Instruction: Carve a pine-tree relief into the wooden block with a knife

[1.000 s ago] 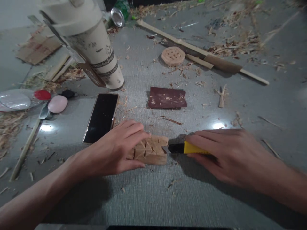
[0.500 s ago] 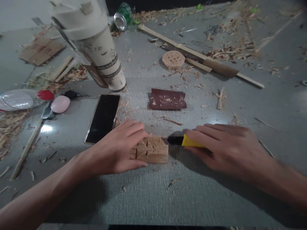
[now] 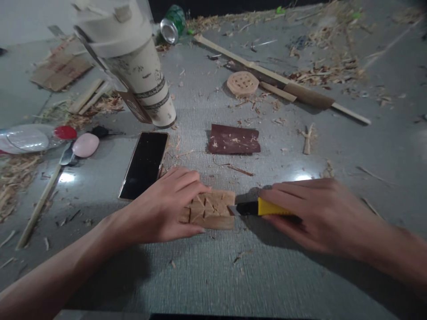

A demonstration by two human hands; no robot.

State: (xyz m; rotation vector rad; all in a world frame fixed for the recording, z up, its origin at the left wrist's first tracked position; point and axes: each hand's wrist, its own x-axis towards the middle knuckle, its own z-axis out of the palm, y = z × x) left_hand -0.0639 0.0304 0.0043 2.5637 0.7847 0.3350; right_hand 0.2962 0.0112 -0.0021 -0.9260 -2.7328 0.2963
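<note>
A small wooden block [image 3: 216, 211] with lines cut into its top lies flat on the table. My left hand [image 3: 170, 206] grips the block's left end, fingers along the far edge and thumb along the near one. In my right hand [image 3: 310, 211] is a utility knife [image 3: 267, 207] with a yellow and black handle, the fingers wrapped round it. Its short blade points left and its tip touches the block's right end. Beyond the block lies a curled piece of dark red sandpaper [image 3: 234, 139] with pale dust on it.
Behind my left hand lie a phone [image 3: 144, 164] and a tall patterned tumbler [image 3: 147, 75]. A plastic bottle [image 3: 30, 138] is at left. Farther back are a hexagonal wooden piece [image 3: 242, 84], long wooden strips [image 3: 267, 73], a green can [image 3: 172, 24] and scattered shavings.
My right hand has brought the knife slightly nearer to me, from the block's far right corner to the middle of its right end. My left hand keeps its hold.
</note>
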